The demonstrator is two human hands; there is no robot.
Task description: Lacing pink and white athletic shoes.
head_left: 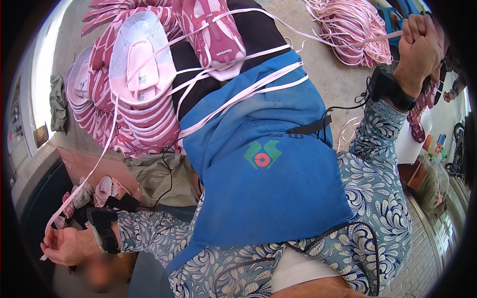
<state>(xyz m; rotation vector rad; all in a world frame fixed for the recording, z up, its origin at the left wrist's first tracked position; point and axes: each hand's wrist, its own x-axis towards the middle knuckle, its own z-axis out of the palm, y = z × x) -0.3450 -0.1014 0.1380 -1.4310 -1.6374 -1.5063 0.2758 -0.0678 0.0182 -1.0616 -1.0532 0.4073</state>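
Note:
A pink and white sneaker upper (214, 32) lies across my lap at the top of the view, with a long pale pink shoelace (112, 119) running from it both ways. Far out to the left, my left hand (69, 246) is closed on one stretch of the lace, near its end. My right hand (421, 44) is raised at the far right, a fist around the other stretch. Between the hands the lace spans wide and looks fairly taut. More pale pink laces (248, 94) lie loose over the blue apron (271, 198) on my lap.
Stacked pink shoe uppers (144, 84) stand left of my knees. A heap of pink laces (353, 30) lies on the floor at upper right. Scraps fill a dark bin (44, 198) at left. A black cable (343, 107) runs beside the apron. Another person's hand (449, 96) shows at far right.

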